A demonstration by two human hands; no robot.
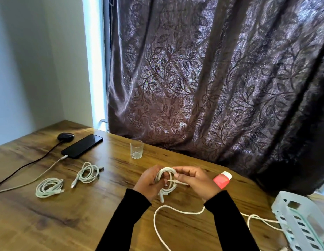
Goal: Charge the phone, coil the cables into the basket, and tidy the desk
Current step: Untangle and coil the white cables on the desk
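Over the middle of the wooden desk (103, 200), my left hand (148, 183) grips a half-wound white cable coil (166, 180). My right hand (193, 182) pinches the same cable beside the coil. Its loose tail (157, 227) loops across the desk toward me and off to the right. Two coiled white cables lie at the left, one (48, 187) nearer me and one (88, 173) farther back. The black phone (82, 146) lies at the back left with a white charging cable (40, 175) plugged into it. The pale slotted basket (298, 223) stands at the right edge.
A small empty glass (136, 149) stands behind my hands. A black earbud case (65, 137) with a dark cord sits behind the phone. A pink bottle with a white cap (222, 179) lies right of my right hand. A patterned curtain (212, 78) hangs along the desk's far side.
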